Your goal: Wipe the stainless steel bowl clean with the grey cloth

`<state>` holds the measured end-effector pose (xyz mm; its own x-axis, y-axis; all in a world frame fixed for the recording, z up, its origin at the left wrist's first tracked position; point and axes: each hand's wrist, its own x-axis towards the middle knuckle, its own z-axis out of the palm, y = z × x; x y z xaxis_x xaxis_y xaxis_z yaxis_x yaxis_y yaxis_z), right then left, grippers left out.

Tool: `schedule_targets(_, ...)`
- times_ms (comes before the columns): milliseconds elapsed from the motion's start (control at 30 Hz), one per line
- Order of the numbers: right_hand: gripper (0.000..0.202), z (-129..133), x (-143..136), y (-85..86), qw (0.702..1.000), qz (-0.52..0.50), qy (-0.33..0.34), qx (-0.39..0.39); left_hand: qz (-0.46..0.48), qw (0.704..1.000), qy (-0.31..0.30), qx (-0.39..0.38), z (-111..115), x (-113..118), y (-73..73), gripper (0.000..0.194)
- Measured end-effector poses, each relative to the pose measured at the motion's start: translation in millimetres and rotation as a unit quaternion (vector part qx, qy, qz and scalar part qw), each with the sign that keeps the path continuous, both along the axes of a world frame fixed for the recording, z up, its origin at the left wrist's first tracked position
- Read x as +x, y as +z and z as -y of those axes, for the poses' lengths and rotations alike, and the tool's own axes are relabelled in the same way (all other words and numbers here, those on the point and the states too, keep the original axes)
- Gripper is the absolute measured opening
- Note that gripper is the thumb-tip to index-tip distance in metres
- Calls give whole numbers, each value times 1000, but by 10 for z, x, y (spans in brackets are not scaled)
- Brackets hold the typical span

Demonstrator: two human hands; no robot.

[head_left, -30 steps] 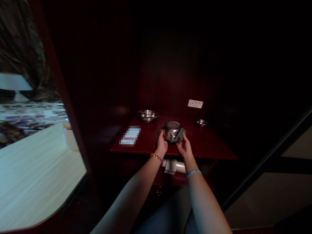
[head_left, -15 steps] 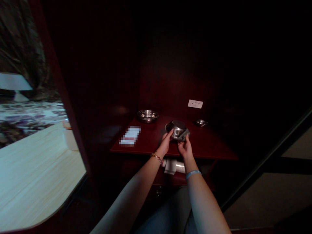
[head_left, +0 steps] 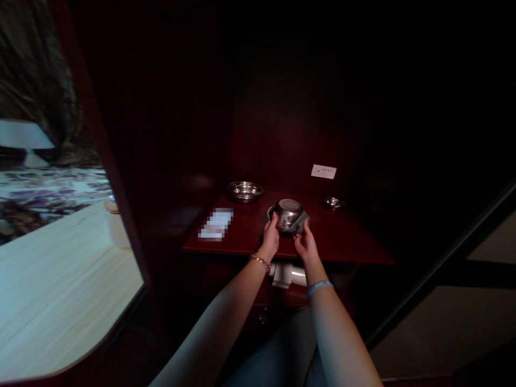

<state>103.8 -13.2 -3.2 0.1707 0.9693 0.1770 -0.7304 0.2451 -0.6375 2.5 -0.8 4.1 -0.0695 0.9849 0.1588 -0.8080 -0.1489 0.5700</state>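
Dark reddish-brown wooden panels (head_left: 298,145) rise behind and beside a glossy red wooden desk (head_left: 350,236) in the head view, with deep shadow over the right half. At the near-middle of this desk is a shiny round metal bowl (head_left: 287,214), upside down, its flat base up.

To the near left of the bowl, the left hand (head_left: 271,236), above a beaded bracelet (head_left: 260,262), has its fingers clamped on the bowl's side. To its near right, the right hand (head_left: 305,243), with a pale blue wristband (head_left: 320,287), has its fingers closed on a grey, angular piece (head_left: 300,222) pressed against the bowl; I cannot tell its material, nor whether either thing touches the desk.

Behind and left of the bowl stands a wider, shallow metal bowl (head_left: 245,192), well apart; behind and right sits a small shiny metal dish (head_left: 333,203), with a white rectangular socket plate (head_left: 323,171) farther back. A blurred white flat item (head_left: 216,224) lies left of the bowl. The desk's straight front edge runs just nearer than the bowl, under both hands; red surface stretches rightward from the bowl, room to move sideways. Below the bowl, past that edge, a white cylinder (head_left: 299,276) lies on a lower shelf.
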Motion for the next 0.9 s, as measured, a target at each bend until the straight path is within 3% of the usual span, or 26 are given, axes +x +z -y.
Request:
schedule_targets(167,15,-16,-1,4,999,-25,-5,-33,42,999,17,-26,-32,-2,-14,34)
schedule_targets(367,16,21,9,43,999,-34,-7,15,48,998,31,-34,-49,-11,-4,27)
schedule_targets(900,24,80,42,50,1000,-4,17,1,37,993,37,-104,-87,-55,-13,25)
